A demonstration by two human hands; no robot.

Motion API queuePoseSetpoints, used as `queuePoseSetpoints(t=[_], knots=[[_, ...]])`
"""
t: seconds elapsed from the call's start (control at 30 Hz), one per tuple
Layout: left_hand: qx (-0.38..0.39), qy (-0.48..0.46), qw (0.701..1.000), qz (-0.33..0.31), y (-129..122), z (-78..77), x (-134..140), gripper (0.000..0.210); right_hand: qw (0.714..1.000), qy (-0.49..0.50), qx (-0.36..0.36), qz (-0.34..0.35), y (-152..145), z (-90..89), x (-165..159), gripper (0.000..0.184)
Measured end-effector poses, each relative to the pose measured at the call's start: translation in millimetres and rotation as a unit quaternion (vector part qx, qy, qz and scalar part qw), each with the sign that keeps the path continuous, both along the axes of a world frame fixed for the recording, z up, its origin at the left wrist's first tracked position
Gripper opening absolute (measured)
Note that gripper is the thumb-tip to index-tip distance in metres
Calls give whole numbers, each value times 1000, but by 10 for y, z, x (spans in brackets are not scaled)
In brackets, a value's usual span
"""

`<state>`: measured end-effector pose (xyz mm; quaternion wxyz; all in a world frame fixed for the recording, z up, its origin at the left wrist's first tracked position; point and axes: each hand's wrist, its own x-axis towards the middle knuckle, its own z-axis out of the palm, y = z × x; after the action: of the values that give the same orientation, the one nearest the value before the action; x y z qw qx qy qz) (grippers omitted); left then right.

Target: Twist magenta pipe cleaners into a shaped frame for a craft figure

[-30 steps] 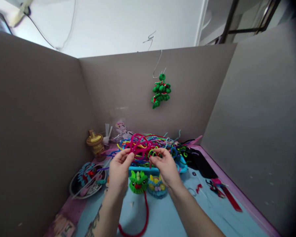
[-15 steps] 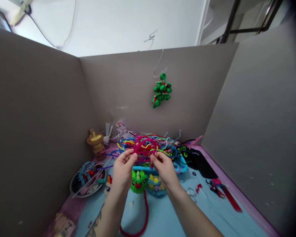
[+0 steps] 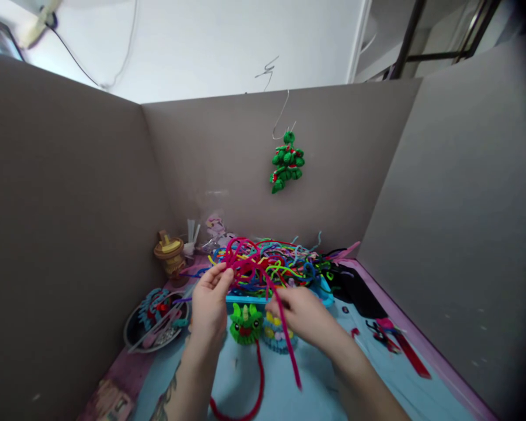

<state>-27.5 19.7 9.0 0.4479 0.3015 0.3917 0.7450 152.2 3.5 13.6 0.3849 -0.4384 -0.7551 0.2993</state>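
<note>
My left hand (image 3: 210, 298) pinches a looped bundle of magenta pipe cleaners (image 3: 241, 257) above the tray. One long magenta strand runs from the bundle down to the right, its lower end hanging free over the mat. My right hand (image 3: 296, 307) is closed at that strand, fingers curled, the exact grip partly hidden. Just below the hands sits a green animal-face figure (image 3: 245, 324) with a red mouth and a dark red cord (image 3: 262, 374) running from it. Beside it stands a blue fuzzy piece with yellow flowers (image 3: 278, 336), partly behind my right hand.
Behind my hands, a blue tray (image 3: 326, 292) overflows with colourful pipe cleaners. At left are a bowl (image 3: 134, 342) of craft parts and a brown lidded cup (image 3: 170, 257). Scissors and red-handled tools (image 3: 409, 354) lie right. A green tree ornament (image 3: 288, 164) hangs on the grey partition.
My right hand has come down and toward me, away from the bundle, and a long magenta strand now hangs loose. My left hand has shifted slightly left with the bundle.
</note>
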Motion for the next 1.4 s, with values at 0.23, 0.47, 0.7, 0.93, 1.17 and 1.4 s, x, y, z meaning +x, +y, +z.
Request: queuePoseSetpoints(t=[0.23, 0.47, 0.7, 0.93, 1.17, 1.4], knots=[[-19, 89, 992, -85, -62, -54, 81, 36, 951, 93, 236, -177, 20, 38, -45, 13], [-6, 43, 990, -133, -127, -19, 174, 29, 972, 144, 151, -113, 62, -64, -201, 12], [-17, 66, 989, -134, -155, -29, 269, 27, 929, 359, -43, -82, 108, -170, -373, 13], [-34, 147, 981, -119, -182, -11, 278, 23, 839, 523, -149, -36, 149, -216, -423, 20], [-28, 194, 972, -129, -203, 19, 280, 20, 799, 581, -154, 1, 127, -147, -444, 21], [-37, 122, 982, -142, -187, -14, 300, 24, 755, 627, -190, -41, 145, -174, -449, 21]])
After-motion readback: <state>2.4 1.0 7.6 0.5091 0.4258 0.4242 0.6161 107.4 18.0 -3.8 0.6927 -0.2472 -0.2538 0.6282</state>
